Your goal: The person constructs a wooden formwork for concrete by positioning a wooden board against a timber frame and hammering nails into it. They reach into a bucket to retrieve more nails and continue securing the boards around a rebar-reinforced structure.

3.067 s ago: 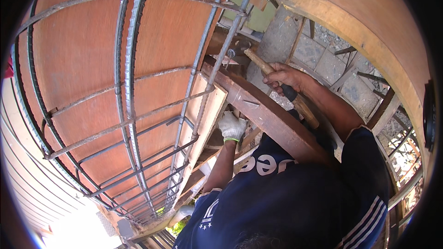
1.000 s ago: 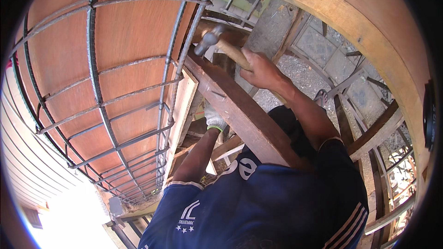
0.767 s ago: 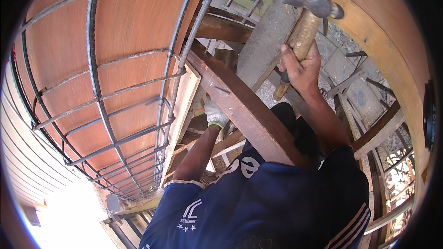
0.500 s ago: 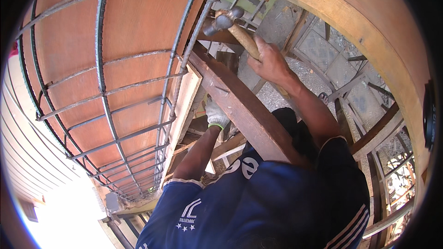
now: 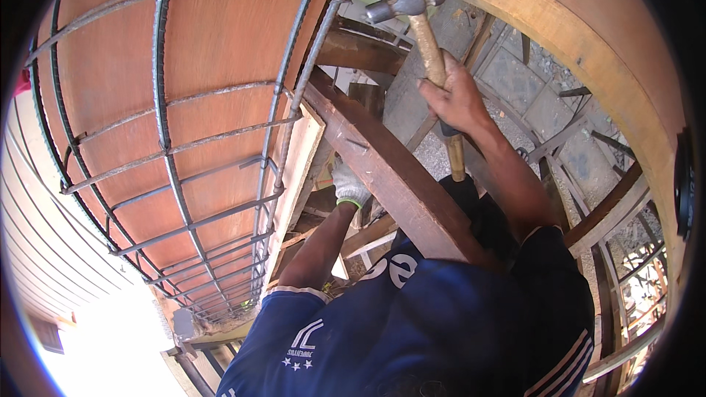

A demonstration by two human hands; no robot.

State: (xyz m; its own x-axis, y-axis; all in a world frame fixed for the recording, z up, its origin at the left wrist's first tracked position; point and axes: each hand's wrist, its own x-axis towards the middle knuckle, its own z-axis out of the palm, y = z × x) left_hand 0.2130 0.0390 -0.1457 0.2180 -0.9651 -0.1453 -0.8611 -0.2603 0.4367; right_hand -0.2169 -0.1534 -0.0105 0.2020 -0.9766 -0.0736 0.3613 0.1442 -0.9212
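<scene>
My right hand (image 5: 462, 99) is bare and wrapped round the wooden handle of a ball-peen hammer (image 5: 426, 40). The hammer's steel head is raised above and right of a brown wooden beam (image 5: 401, 184), apart from it. A nail or thin metal pin (image 5: 357, 144) sticks out of the beam's face. On the beam's left side is my left hand (image 5: 349, 182) in a pale knitted glove with a green cuff. It reaches down between the beam and the edge of a wooden panel; its fingers are hidden.
A cage of steel rebar (image 5: 165, 88) stands at left before a reddish plywood panel (image 5: 220, 44). A curved wooden board (image 5: 566, 22) borders the right side. Below are timber pieces (image 5: 607, 209), metal bars and a grey rubble-strewn floor (image 5: 511, 77).
My right hand has lifted the hammer up and to the right, away from the rebar and beam end. The left hand stays in nearly the same place.
</scene>
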